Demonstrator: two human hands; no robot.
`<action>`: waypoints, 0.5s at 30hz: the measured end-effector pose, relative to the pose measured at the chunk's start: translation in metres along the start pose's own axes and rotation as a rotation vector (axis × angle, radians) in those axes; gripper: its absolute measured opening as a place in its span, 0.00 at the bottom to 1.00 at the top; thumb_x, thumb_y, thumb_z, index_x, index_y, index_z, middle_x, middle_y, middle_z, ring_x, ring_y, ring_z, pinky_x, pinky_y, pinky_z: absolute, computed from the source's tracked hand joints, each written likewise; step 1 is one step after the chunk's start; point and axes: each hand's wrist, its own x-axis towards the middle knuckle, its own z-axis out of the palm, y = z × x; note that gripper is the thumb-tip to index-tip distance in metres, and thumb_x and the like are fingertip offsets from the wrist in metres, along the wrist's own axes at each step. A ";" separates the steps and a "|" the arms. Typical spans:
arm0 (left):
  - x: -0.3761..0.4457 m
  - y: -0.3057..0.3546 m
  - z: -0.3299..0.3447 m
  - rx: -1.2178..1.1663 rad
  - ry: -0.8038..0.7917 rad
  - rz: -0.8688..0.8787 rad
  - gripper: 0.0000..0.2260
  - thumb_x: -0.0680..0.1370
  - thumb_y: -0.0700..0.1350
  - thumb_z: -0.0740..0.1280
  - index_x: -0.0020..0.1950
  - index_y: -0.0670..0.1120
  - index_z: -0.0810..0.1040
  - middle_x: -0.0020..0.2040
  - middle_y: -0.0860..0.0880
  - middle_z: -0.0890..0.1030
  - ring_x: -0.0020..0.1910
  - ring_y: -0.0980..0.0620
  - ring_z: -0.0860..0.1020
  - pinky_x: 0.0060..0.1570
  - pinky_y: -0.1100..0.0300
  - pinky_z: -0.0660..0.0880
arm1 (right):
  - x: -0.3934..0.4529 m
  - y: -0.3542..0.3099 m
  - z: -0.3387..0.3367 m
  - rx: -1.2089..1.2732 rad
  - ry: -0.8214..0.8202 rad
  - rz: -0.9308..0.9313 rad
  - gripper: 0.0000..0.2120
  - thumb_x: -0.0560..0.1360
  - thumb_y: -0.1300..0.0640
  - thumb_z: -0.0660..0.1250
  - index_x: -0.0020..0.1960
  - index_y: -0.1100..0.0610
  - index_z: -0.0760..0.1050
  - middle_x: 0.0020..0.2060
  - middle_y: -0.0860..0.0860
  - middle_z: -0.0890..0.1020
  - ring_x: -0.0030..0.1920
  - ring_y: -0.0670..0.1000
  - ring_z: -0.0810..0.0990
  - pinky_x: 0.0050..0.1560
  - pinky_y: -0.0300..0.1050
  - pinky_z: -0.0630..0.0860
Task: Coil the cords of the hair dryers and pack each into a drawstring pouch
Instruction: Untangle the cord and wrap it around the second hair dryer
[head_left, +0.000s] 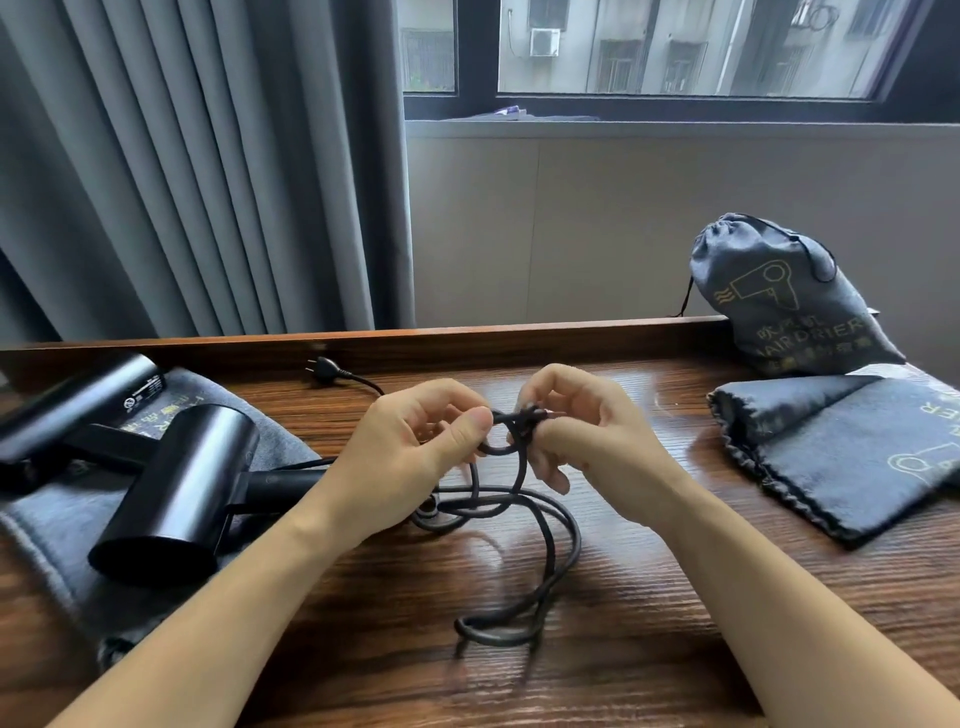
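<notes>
Both hands, left hand and right hand, pinch the tangled cord above the table beside its hair dryer; pulling hard could tighten the knot and delay coiling.

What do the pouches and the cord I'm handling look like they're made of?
Flat pouch: grey woven cloth, matte, with a gathered hem and gold print. Filled pouch: the same cloth. Cord: black, smooth, slightly glossy, probably rubber or PVC; it bends in soft loops.
</notes>
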 end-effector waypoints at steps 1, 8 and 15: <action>-0.001 0.000 -0.001 0.045 -0.007 0.012 0.07 0.79 0.50 0.70 0.51 0.47 0.84 0.44 0.45 0.85 0.43 0.49 0.84 0.46 0.55 0.82 | 0.000 -0.002 -0.001 0.031 -0.033 0.029 0.06 0.70 0.64 0.62 0.45 0.58 0.76 0.38 0.63 0.78 0.30 0.56 0.75 0.28 0.44 0.69; -0.003 0.002 0.002 0.113 -0.052 -0.025 0.04 0.83 0.45 0.67 0.53 0.47 0.82 0.44 0.49 0.87 0.47 0.50 0.86 0.53 0.48 0.82 | 0.001 0.004 0.000 -0.100 -0.016 0.047 0.07 0.75 0.57 0.70 0.42 0.59 0.75 0.33 0.66 0.78 0.30 0.63 0.72 0.24 0.43 0.66; -0.001 0.002 0.002 0.089 0.138 -0.062 0.07 0.85 0.51 0.64 0.53 0.49 0.77 0.48 0.50 0.88 0.50 0.52 0.86 0.52 0.42 0.83 | 0.001 -0.001 0.003 0.067 0.048 0.012 0.11 0.78 0.55 0.69 0.47 0.62 0.72 0.44 0.68 0.80 0.38 0.58 0.83 0.23 0.44 0.74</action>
